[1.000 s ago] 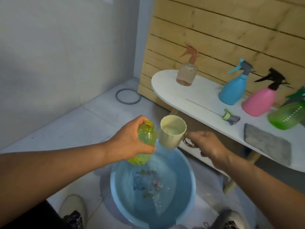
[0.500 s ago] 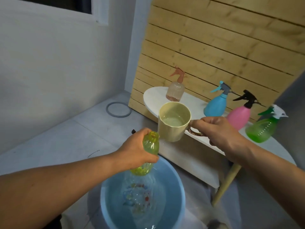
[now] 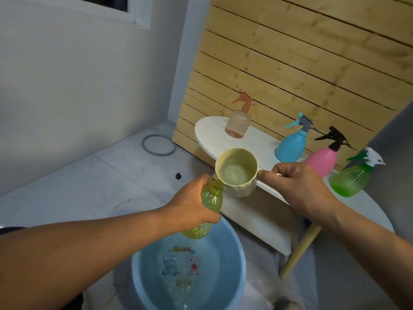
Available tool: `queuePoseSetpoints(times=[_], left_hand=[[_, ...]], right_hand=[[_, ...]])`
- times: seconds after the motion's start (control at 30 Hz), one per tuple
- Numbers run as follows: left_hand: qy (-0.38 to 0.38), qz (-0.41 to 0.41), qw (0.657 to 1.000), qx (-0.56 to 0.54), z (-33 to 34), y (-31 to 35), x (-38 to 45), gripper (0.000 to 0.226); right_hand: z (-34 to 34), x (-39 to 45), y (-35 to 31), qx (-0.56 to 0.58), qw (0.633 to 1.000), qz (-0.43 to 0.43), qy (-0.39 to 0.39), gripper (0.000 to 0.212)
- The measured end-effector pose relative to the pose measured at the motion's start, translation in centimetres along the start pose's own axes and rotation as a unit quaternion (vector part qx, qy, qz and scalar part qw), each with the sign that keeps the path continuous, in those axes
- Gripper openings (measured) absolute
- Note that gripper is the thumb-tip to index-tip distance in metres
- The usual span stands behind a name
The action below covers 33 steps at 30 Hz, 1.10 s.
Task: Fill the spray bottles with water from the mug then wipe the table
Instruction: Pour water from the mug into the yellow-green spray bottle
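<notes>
- Left hand (image 3: pixel 192 203) grips the uncapped yellow-green spray bottle (image 3: pixel 211 199) above the blue basin (image 3: pixel 234 253).
- Right hand (image 3: pixel 297 186) holds the tilted cream mug (image 3: pixel 238 173) by its handle, lip just beside the bottle's mouth.

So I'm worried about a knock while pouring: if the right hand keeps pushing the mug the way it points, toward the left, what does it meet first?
Probably the open neck of the yellow bottle in the left hand. The mug, held by the right hand, already seems to touch it, though depth is unclear.
</notes>
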<state>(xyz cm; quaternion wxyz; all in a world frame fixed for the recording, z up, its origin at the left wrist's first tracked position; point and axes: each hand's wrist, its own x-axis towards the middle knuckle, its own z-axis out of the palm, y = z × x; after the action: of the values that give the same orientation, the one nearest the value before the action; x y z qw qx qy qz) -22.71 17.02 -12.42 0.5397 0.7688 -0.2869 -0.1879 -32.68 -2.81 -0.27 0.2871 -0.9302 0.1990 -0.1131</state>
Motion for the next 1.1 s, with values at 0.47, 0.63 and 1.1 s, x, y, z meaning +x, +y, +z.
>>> queuePoseSetpoints(times=[0.47,0.63,1.1], left_hand=[[0.011,0.0,1.0,-0.002,-0.55,-0.18,-0.24,0.062],[0.013,0.004,1.0,0.004,-0.56,-0.35,-0.26,0.062],[0.007,0.008,1.0,0.004,-0.25,-0.52,-0.18,0.065]], right_hand=[[0.15,-0.26,-0.65,-0.051,0.998,-0.043,-0.002,0.043],[0.23,-0.21,-0.67,-0.056,0.997,-0.05,0.0,0.04],[0.43,-0.33,-0.62,-0.097,0.992,-0.073,0.032,0.045]])
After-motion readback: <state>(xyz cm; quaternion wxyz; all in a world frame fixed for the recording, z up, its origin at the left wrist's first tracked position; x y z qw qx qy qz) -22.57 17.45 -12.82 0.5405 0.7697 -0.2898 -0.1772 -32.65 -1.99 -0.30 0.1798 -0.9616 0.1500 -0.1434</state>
